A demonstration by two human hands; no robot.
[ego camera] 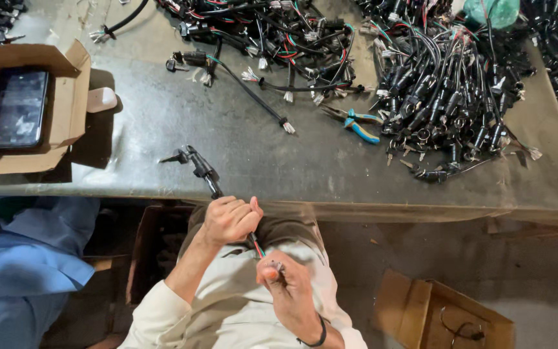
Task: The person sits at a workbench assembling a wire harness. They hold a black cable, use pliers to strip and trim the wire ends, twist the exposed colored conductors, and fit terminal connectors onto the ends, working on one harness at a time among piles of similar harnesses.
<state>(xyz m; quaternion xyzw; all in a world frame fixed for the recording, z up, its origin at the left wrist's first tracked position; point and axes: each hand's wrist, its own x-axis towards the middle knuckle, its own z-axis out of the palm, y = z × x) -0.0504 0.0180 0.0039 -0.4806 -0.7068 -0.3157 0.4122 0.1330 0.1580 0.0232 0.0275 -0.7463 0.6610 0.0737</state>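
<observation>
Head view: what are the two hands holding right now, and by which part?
Both hold one black cable assembly. The left hand grips its cable just below the black connector; the right hand pinches the stripped coloured wire ends with its fingers.

phone (19, 108) in cardboard box (66, 97) | blue-handled pliers (355, 124) | cable heaps (447, 84) | grey table (227, 142)

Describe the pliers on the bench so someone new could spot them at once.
On the grey metal workbench, look at the near left edge of the big right-hand heap of black wired connectors. The blue-handled pliers lie flat there: the only hand tool, the only blue grips.
</observation>
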